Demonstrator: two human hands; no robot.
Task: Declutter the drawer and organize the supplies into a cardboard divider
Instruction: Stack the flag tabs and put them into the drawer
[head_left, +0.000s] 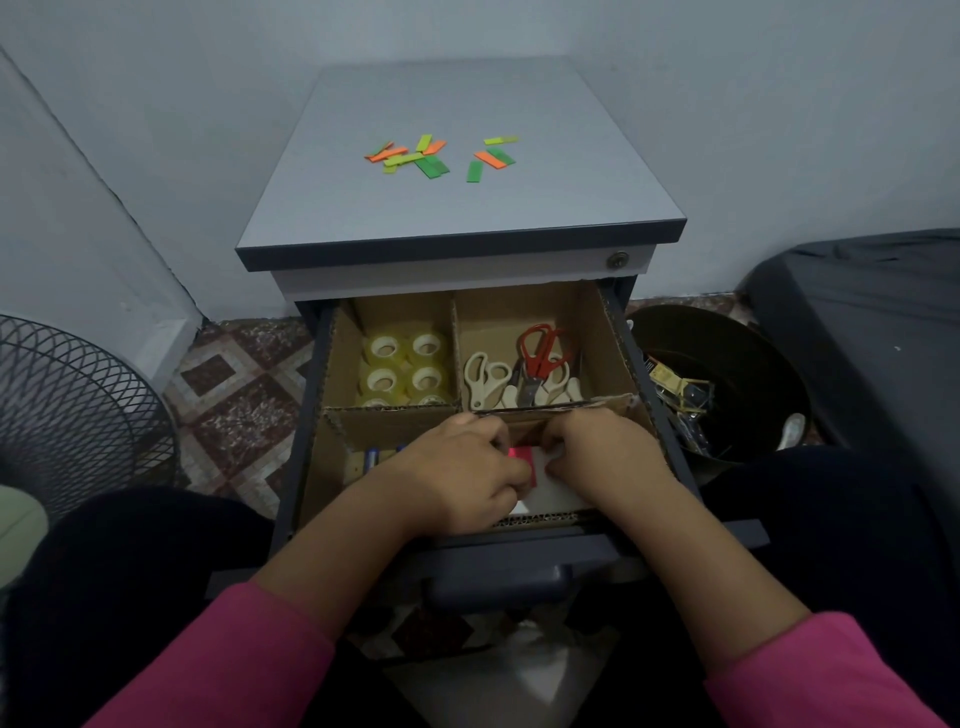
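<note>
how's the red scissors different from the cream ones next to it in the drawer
The red-handled scissors have bright red loops; the cream-handled scissors are pale cream. The red pair lies further back and right, resting on top of other cream handles, while the cream pair lies at the left of the heap, nearer the middle wall. Both share the back right compartment of the cardboard divider, handles pointing away from the person.
</note>
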